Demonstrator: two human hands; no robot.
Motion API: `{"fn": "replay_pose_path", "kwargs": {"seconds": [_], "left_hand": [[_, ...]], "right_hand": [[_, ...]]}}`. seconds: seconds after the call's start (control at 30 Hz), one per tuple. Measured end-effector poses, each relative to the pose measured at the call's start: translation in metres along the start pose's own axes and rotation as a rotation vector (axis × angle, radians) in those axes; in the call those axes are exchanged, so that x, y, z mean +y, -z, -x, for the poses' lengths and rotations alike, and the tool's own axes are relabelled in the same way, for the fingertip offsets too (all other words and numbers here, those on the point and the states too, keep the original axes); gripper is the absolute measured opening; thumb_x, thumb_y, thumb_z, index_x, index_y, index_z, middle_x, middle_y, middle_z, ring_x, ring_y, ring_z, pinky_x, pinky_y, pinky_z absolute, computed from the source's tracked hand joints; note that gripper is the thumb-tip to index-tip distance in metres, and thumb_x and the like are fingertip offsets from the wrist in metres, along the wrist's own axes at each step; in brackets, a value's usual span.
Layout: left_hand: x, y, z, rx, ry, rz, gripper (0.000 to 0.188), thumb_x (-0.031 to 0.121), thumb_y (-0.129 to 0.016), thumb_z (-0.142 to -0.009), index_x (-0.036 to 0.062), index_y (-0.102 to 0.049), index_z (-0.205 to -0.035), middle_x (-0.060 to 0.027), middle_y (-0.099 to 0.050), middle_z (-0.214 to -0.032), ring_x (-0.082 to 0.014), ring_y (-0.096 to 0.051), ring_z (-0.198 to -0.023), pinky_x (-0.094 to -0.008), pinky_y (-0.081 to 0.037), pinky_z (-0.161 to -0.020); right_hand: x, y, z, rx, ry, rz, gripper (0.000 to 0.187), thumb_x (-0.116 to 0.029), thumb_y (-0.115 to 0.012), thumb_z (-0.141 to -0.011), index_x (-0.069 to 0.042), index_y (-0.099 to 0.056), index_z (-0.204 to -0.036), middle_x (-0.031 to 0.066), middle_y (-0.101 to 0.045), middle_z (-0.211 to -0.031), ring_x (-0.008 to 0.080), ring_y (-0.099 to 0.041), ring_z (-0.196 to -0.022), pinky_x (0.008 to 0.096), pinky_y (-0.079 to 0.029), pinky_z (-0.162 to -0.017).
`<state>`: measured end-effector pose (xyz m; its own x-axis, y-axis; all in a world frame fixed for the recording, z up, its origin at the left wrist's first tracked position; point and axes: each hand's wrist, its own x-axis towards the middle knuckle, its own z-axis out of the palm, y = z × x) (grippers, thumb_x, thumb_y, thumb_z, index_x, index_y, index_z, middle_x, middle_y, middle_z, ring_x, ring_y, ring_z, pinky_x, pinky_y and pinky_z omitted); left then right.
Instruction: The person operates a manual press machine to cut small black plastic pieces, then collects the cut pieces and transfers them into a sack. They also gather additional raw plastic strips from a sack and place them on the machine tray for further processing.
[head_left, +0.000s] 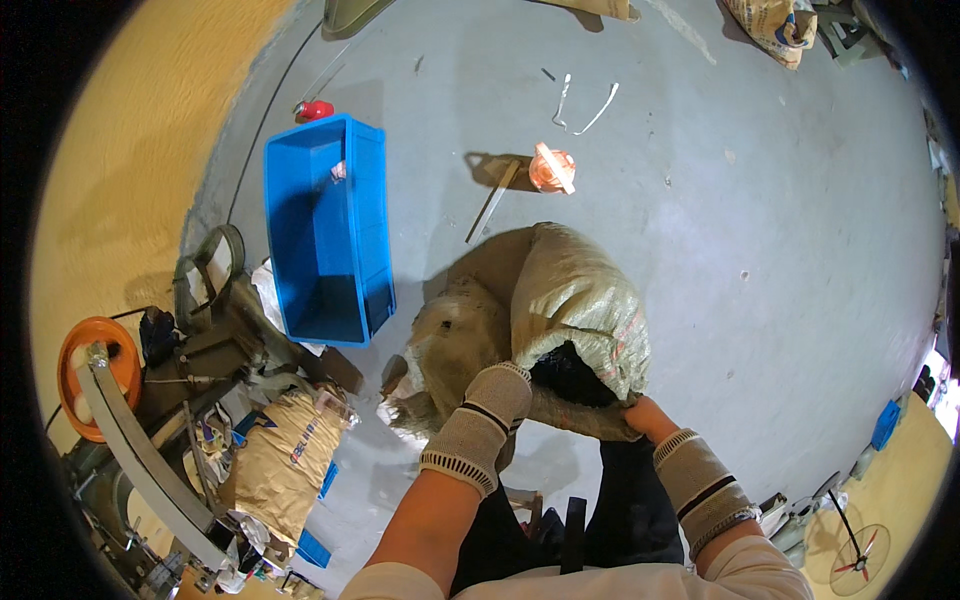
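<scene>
A pale green woven sack (575, 285) stands in front of me, its mouth turned toward me and dark inside. My right hand (650, 418) is closed on the rolled rim at the right side of the mouth. The left forearm, in a knitted sleeve (478, 428), reaches to the left side of that mouth; the left hand's fingers are hidden there. Against the sack's left side leans a browner, crumpled sack (455, 335). My right wrist wears a matching knitted sleeve (703, 485).
A blue bin (376, 225) stands to the left, with a red bottle (316, 110) behind it. Farther ahead are an orange-white round container (552, 170), a wooden-handled tool (493, 202) and a white strip (575, 130). A paper sack (287, 455) and machinery fill the lower left.
</scene>
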<state>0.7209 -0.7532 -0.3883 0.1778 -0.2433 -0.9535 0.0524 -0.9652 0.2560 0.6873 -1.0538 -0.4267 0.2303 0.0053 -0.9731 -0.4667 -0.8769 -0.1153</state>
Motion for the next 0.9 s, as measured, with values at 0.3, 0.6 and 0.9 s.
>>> {"fn": "replay_pose_path", "kwargs": {"seconds": [0.3,0.6,0.9], "left_hand": [[0.003,0.005,0.007,-0.107,0.032,-0.025,0.034,0.014,-0.054,-0.088,0.0136,-0.06,-0.122,-0.0095,-0.053,-0.131,-0.03,-0.055,-0.115,-0.0431,-0.05,-0.089],[0.067,0.045,0.005,-0.034,0.152,0.129,0.031,0.018,-0.043,-0.096,0.0163,-0.06,-0.122,-0.008,-0.056,-0.129,-0.0267,-0.059,-0.112,-0.0433,-0.051,-0.088],[0.032,0.041,0.004,-0.344,0.39,0.462,0.051,0.02,-0.065,-0.084,0.0141,-0.049,-0.131,-0.0137,-0.054,-0.13,-0.0331,-0.054,-0.116,-0.0438,-0.049,-0.092]], "right_hand": [[0.002,-0.012,-0.002,0.029,0.017,-0.017,0.036,-0.017,-0.063,-0.076,0.001,-0.062,-0.107,0.0233,-0.065,-0.1,0.0384,-0.061,-0.097,0.0419,-0.047,-0.083],[0.025,0.038,-0.013,-0.009,0.035,-0.025,0.03,-0.012,-0.053,-0.079,0.0,-0.064,-0.103,0.0258,-0.063,-0.101,0.0424,-0.059,-0.097,0.0458,-0.047,-0.082],[0.005,0.02,-0.019,0.059,0.045,0.077,0.035,-0.019,-0.065,-0.078,0.002,-0.063,-0.105,0.0223,-0.065,-0.101,0.0366,-0.061,-0.097,0.0415,-0.048,-0.082]]}}
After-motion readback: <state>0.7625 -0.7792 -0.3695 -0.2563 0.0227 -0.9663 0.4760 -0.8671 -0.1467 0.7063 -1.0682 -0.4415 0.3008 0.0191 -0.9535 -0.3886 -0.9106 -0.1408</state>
